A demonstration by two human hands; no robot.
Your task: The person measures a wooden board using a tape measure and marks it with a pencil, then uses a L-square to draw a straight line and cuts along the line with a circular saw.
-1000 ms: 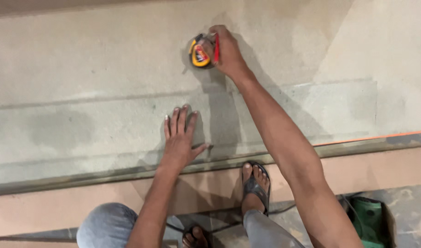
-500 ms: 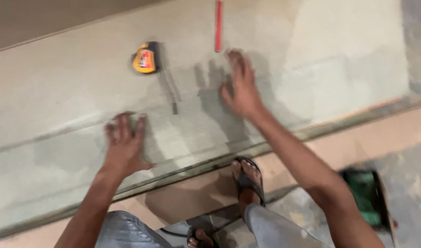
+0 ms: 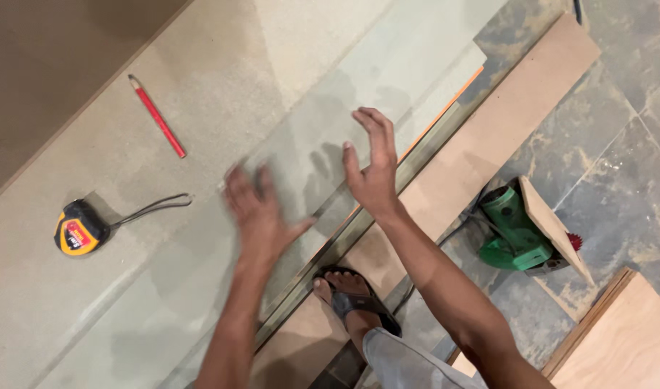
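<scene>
A: Hands first. Left hand [image 3: 258, 212] is blurred, fingers spread, palm down on or just above the pale sheet [image 3: 330, 108]; it grips nothing. Whether it presses the surface I cannot tell.

B: Right hand [image 3: 373, 169]?

A: Open as well, fingers slightly curled, raised over the same sheet near its lower edge. Nothing in it.

B: Sheet position?

A: Lies flat on a larger pale board [image 3: 78, 310], running diagonally across the view. Its lower edge sits along a metal straightedge [image 3: 323, 248], beside a brown board strip [image 3: 488, 126]. Judgement: both palms are flat and open because a thin flat sheet offers nothing to grasp from above.

B: Tools?

A: Red pencil [image 3: 157, 116] and yellow tape measure [image 3: 79, 229], strap trailing, lie on the board to the left, well apart from both hands, within reach but off the sheet. Green power saw [image 3: 514, 230] rests on the tiled floor [image 3: 618, 144] to the right. A sandalled foot [image 3: 351, 295] stands by the strip, probably for balance.
</scene>
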